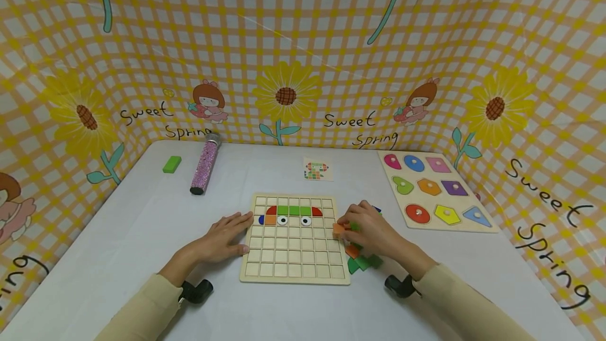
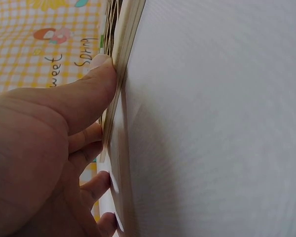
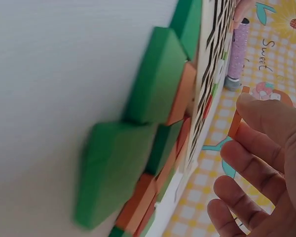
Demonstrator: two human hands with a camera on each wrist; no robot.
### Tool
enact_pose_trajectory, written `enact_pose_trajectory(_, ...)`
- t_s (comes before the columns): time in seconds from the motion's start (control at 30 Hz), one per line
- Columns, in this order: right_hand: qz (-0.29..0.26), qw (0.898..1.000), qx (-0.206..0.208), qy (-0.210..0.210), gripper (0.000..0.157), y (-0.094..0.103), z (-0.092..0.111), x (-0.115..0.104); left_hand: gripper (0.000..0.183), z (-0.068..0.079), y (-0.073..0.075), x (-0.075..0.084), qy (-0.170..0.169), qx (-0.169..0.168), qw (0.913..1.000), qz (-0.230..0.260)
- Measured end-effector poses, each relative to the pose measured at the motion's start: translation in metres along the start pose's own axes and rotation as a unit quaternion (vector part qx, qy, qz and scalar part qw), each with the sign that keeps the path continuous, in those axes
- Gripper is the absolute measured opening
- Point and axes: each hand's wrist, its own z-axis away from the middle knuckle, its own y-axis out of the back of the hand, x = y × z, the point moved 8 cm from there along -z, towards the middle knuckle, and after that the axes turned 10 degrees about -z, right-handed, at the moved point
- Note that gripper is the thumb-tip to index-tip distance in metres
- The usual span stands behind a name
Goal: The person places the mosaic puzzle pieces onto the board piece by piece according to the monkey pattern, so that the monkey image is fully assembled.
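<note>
A wooden grid board lies on the table before me. Its upper rows hold green squares, red rounded pieces, an orange square, a blue rounded piece and two eye pieces. My left hand rests at the board's left edge, thumb and fingertips touching the rim, as the left wrist view also shows. Between thumb and index finger my right hand pinches an orange block, raised by the board's right edge. Below that hand lie loose green and orange blocks, partly hidden by it.
A picture card lies behind the board. To the far left are a green block and a glittery pink microphone. A knobbed shape puzzle lies at the right. Patterned cloth surrounds the table's back and sides.
</note>
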Motion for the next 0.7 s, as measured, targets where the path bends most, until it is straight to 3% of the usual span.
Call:
enact_pose_trajectory(0.23, -0.012, 1.0, -0.013, -0.002, 0.021, -0.007, -0.019, -0.008, 0.072, 0.0, 0.001, 0.0, 0.002, -0.001, 1.0, 0.001)
enact_pose_trajectory(0.43, -0.036, 0.998, -0.033, -0.037, 0.021, -0.016, -0.035, -0.004, 0.072, 0.0, 0.001, 0.001, -0.004, 0.002, 1.0, 0.0)
enact_pose_trajectory(0.7, -0.015, 0.998, -0.048, -0.043, 0.023, -0.028, -0.046, 0.0, 0.071, 0.0, 0.0, 0.001, -0.002, 0.003, 1.0, 0.001)
